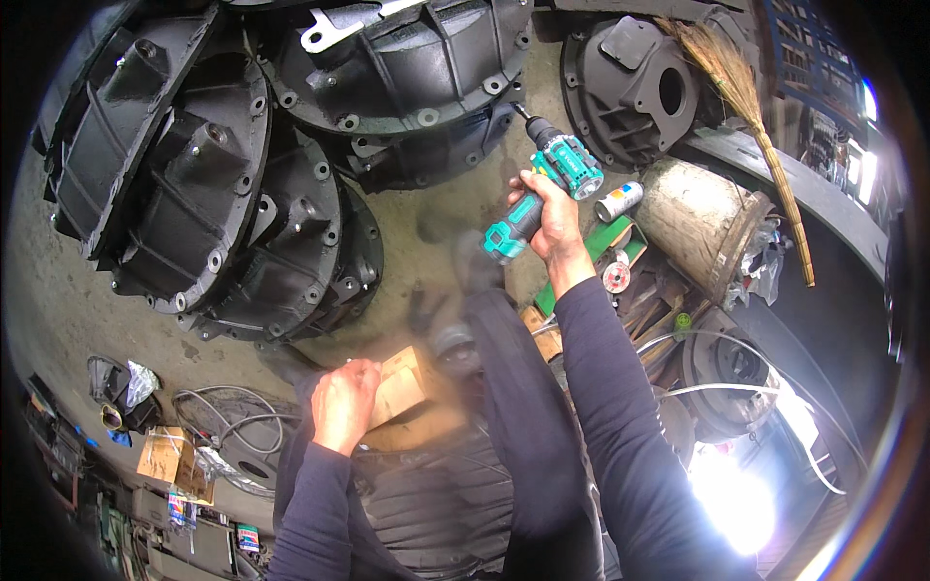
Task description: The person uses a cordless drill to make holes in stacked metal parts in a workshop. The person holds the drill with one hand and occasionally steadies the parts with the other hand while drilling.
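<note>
My right hand (554,218) grips a teal and black cordless drill (564,167) by its handle. The drill is held up in the air, its chuck and bit pointing up and to the left, near the rim of a black cast housing (441,145). Down between my legs, my left hand (345,403) is closed with the fingertips pressed together. Whatever those fingers pinch, if anything, is too small to make out. Right beside that hand is a brown cardboard box (399,389), partly covered by it.
Several black ribbed housings (165,174) stand stacked at the left. Another housing with a round hole (630,92) lies at the far right, beside a straw broom (765,145), a spray can (619,201) and a dirty bucket (693,218). A wooden block (165,455) sits at the lower left.
</note>
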Tool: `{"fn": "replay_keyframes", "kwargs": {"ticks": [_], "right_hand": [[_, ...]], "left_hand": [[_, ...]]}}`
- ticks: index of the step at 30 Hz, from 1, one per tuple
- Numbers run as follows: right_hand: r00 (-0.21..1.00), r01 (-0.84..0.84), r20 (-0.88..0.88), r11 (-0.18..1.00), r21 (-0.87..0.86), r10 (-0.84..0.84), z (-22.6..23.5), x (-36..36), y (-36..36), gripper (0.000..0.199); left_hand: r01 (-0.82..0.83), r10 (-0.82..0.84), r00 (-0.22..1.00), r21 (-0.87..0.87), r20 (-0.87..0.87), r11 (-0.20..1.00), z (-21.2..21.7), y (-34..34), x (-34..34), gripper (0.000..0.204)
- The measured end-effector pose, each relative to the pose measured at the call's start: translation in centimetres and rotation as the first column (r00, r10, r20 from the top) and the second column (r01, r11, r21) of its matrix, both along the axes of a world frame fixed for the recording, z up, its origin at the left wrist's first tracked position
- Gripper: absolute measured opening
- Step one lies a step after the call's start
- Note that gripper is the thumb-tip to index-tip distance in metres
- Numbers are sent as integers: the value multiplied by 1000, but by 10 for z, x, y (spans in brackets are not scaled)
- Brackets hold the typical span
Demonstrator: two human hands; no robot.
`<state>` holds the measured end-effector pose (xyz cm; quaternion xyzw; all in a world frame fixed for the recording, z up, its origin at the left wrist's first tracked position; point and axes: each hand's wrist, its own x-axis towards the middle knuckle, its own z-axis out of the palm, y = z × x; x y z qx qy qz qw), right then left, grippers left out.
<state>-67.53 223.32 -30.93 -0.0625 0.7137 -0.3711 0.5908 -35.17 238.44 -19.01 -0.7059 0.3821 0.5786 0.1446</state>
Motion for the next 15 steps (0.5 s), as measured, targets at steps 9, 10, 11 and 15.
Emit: {"fn": "replay_keyframes", "kwargs": {"ticks": [9, 10, 11, 15], "right_hand": [[968, -207, -158, 976, -61, 195, -14, -21, 7, 18], [968, -210, -156, 976, -62, 198, -15, -21, 9, 18], [968, -211, -155, 975, -73, 198, -17, -22, 9, 18], [972, -183, -164, 981, -58, 171, -18, -22, 10, 21]], "left_hand": [[-49, 48, 997, -19, -61, 999, 5, -8, 3, 30], [-47, 46, 997, -19, -59, 999, 6, -9, 2, 30], [-41, 39, 997, -23, -61, 999, 5, -10, 2, 30], [-31, 30, 997, -7, -64, 999, 6, -13, -1, 31]]}}
